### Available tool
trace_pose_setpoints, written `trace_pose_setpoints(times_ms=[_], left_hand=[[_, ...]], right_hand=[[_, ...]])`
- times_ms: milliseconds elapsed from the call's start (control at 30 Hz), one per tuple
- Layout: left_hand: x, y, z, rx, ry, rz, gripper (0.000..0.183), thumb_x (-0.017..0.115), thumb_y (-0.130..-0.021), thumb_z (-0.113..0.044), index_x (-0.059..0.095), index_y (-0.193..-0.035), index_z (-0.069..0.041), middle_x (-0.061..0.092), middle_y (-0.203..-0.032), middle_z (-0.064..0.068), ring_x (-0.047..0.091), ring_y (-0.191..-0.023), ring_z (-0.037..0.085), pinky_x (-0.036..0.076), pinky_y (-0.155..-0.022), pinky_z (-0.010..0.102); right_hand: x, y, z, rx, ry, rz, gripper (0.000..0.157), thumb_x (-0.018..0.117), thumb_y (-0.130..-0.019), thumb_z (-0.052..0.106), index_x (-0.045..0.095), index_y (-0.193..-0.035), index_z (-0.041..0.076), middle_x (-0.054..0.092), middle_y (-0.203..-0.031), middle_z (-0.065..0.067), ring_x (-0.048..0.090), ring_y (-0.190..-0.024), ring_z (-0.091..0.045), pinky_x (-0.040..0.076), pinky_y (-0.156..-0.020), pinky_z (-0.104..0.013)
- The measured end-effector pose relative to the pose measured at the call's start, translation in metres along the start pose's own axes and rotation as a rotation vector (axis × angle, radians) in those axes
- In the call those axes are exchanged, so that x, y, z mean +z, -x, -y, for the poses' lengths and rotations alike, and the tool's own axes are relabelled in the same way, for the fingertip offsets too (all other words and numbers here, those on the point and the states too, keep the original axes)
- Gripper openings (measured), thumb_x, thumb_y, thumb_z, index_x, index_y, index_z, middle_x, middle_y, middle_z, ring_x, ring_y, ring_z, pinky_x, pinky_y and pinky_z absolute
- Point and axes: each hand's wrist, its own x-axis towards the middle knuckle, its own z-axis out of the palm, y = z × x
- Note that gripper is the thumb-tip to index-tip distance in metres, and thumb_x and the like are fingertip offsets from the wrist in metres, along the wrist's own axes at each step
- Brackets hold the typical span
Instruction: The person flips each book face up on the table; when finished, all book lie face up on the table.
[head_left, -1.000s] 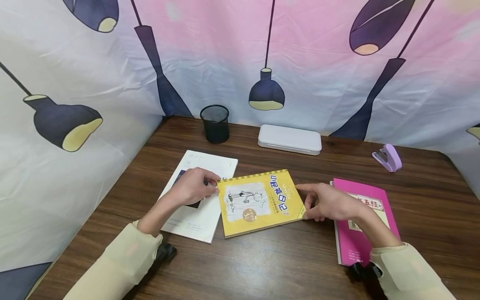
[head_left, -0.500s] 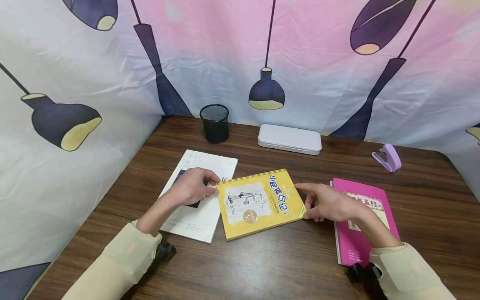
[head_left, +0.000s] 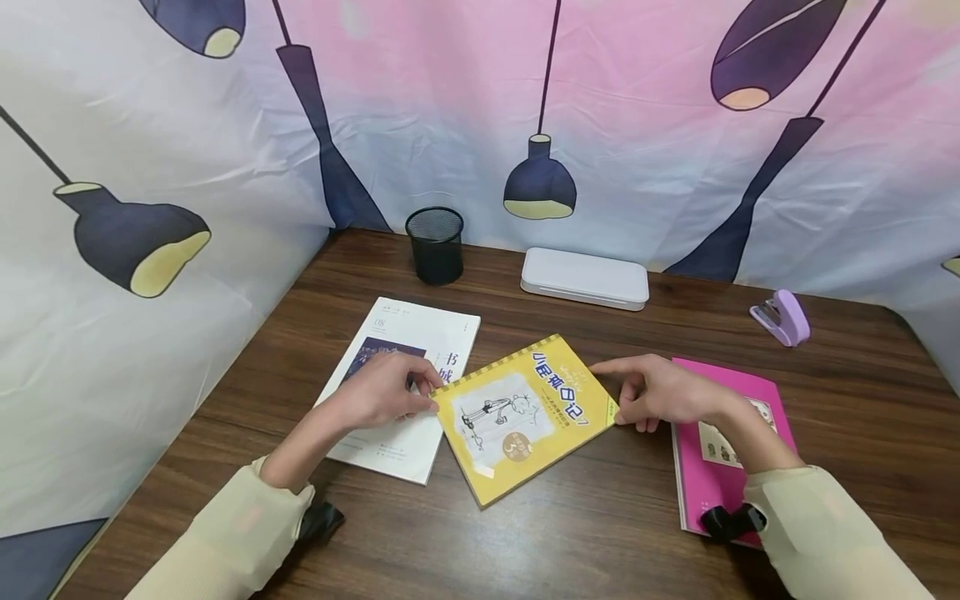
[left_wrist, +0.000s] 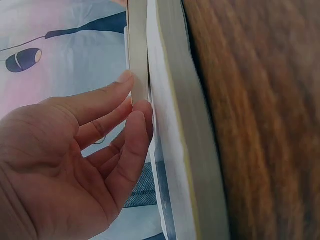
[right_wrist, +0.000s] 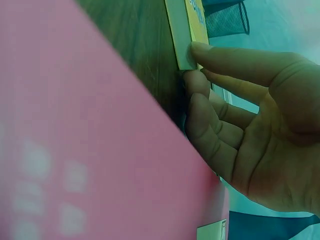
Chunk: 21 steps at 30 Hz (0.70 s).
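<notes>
Yellow book [head_left: 528,417] marked “小屁孩日记7” is pinched by left fingers [left_wrist: 131,150] and right fingers [right_wrist: 202,122].

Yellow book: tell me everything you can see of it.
The yellow book looks like a closed paperback: shiny cover up, striped band along one edge, blue Chinese title ending in 7, line-drawn figure on a pale panel, round brown badge, pale page edges. It lies askew, roughly flat. The left hand and right hand pinch it near opposite corners. One corner overlaps the white book in the head view; contact underneath is unclear.
</notes>
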Motion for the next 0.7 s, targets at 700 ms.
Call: trace_pose_setpoints(times_ms=[700], left_hand=[[0.007, 0.022, -0.009, 0.146, 0.053, 0.182, 0.044, 0.08, -0.088, 0.002, 0.073, -0.132, 0.0, 0.067, -0.069, -0.004, 0.056, -0.056, 0.005, 0.041, -0.05, 0.02]], right_hand=[[-0.007, -0.01, -0.006, 0.078, -0.151, -0.088, 0.021, 0.074, -0.091, 0.002, 0.069, -0.11, -0.006, 0.073, -0.083, -0.009, 0.071, -0.071, -0.019, 0.063, -0.065, -0.033]])
